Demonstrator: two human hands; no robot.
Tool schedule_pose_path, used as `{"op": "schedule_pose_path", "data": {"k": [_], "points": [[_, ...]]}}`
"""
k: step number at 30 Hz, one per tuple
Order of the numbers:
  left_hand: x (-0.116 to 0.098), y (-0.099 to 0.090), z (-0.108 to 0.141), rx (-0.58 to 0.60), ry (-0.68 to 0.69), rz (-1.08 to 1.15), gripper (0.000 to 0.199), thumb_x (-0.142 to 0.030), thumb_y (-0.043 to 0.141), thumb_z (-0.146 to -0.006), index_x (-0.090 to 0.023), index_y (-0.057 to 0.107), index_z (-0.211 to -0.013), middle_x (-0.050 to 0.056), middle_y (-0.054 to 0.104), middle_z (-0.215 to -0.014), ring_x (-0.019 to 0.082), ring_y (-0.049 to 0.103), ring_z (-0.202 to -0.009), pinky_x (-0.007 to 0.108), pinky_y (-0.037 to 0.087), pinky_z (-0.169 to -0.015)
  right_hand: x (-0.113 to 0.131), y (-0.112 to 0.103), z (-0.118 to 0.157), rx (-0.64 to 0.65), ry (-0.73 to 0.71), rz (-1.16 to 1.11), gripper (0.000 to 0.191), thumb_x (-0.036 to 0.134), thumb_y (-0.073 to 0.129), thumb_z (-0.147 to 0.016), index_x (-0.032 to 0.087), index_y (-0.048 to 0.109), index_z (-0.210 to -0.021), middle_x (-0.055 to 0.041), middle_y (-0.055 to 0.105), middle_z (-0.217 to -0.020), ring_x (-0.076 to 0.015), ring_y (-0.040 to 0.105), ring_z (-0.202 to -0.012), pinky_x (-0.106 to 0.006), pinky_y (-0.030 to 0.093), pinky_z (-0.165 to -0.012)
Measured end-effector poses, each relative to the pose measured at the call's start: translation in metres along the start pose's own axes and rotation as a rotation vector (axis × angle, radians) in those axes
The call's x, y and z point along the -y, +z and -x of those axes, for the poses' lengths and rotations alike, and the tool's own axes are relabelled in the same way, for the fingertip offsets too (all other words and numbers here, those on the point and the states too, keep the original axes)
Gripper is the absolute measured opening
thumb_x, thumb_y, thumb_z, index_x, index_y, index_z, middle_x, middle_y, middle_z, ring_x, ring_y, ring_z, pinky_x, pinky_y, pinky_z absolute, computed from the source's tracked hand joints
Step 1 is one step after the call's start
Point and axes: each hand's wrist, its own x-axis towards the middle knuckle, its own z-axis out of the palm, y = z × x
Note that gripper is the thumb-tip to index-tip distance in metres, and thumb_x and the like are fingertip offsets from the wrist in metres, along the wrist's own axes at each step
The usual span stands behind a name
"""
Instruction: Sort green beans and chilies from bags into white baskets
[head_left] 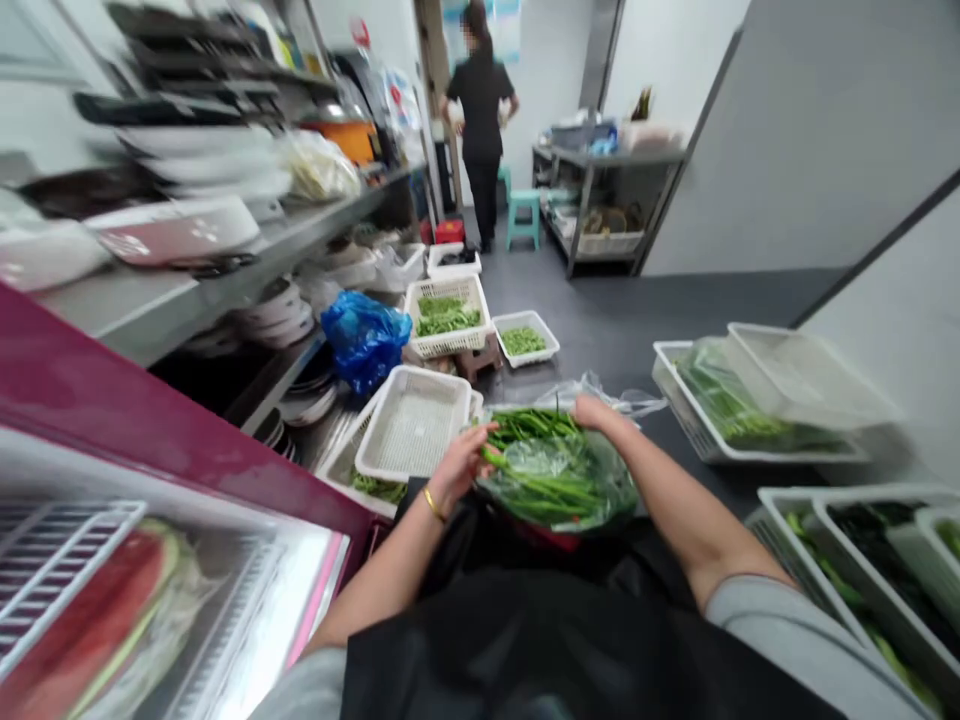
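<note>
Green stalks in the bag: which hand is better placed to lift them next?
Left, probably: the left hand has its fingers around the green stalks; the right hand only rests on the plastic bag's far edge.

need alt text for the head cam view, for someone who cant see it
Seen from the wearer's head, a left hand with a gold bangle and a right hand hold green vegetable stalks in a clear plastic bag. White plastic baskets of greens lie nearby, beside a chiller holding cut watermelon. A person in black stands farther off.

1 head camera faces forward and down, close above the left hand and right hand.
</note>
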Motion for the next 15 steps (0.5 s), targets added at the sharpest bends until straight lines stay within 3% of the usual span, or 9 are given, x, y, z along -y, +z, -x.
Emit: {"op": "schedule_pose_path", "data": {"k": [2, 4, 7, 9, 11, 15], "points": [[-0.004, -0.001, 0.001, 0.086, 0.039, 0.093, 0.068, -0.032, 0.079, -0.061, -0.014, 0.056, -0.122, 0.008, 0.071, -0.079, 0.021, 0.07, -0.07, 0.022, 0.048, -0.05, -0.019, 0.003, 0.006, -0.006, 0.017, -0.01, 0.046, 0.027, 0.042, -0.095, 0.008, 0.049, -0.137, -0.0203, 0.063, -0.125, -0.027, 0.06, -0.115, -0.03, 0.044, -0.092], [-0.004, -0.002, -0.001, 0.117, 0.086, 0.087, 0.071, -0.023, 0.081, -0.056, -0.017, 0.054, -0.121, 0.009, 0.073, -0.086, 0.025, 0.071, -0.086, 0.026, 0.053, -0.061, -0.032, 0.008, 0.015, -0.06, 0.005, 0.0, 0.044, 0.03, 0.036, -0.097, 0.01, 0.052, -0.133, -0.0194, 0.064, -0.124, -0.028, 0.06, -0.115, -0.032, 0.044, -0.092], [-0.003, 0.002, -0.007, 0.036, 0.116, -0.072, 0.056, -0.032, 0.082, -0.059, -0.018, 0.053, -0.104, 0.004, 0.07, -0.076, 0.023, 0.071, -0.07, 0.026, 0.052, -0.056, -0.029, 0.019, 0.022, -0.006, -0.084, 0.03, 0.036, 0.032, 0.042, -0.095, 0.013, 0.068, -0.11, -0.0166, 0.07, -0.111, -0.0276, 0.064, -0.106, -0.032, 0.045, -0.088], [-0.006, 0.005, -0.01, -0.023, 0.076, -0.265, 0.045, -0.046, 0.075, -0.067, -0.018, 0.052, -0.093, 0.0, 0.065, -0.063, 0.019, 0.065, -0.052, 0.025, 0.046, -0.047, -0.017, 0.028, 0.017, 0.03, -0.076, -0.001, 0.038, 0.036, 0.047, -0.094, 0.01, 0.069, -0.109, -0.0179, 0.071, -0.108, -0.0273, 0.065, -0.103, -0.031, 0.046, -0.085], [-0.013, 0.006, -0.01, -0.052, 0.083, -0.55, 0.039, -0.053, 0.065, -0.076, -0.018, 0.056, -0.088, -0.002, 0.058, -0.055, 0.014, 0.056, -0.043, 0.024, 0.04, -0.045, -0.002, 0.037, 0.004, -0.022, -0.038, -0.08, 0.042, 0.038, 0.048, -0.094, 0.007, 0.066, -0.116, -0.0178, 0.072, -0.106, -0.0253, 0.066, -0.1, -0.029, 0.046, -0.083], [-0.039, 0.002, -0.006, -0.14, 0.317, -1.132, 0.036, -0.051, 0.06, -0.082, -0.017, 0.068, -0.076, 0.0, 0.054, -0.057, 0.014, 0.054, -0.056, 0.025, 0.039, -0.057, 0.013, 0.043, -0.007, -0.067, -0.102, -0.154, 0.028, 0.027, 0.05, -0.093, 0.015, 0.071, -0.106, -0.0107, 0.073, -0.105, -0.0203, 0.066, -0.099, -0.025, 0.045, -0.084]]}}
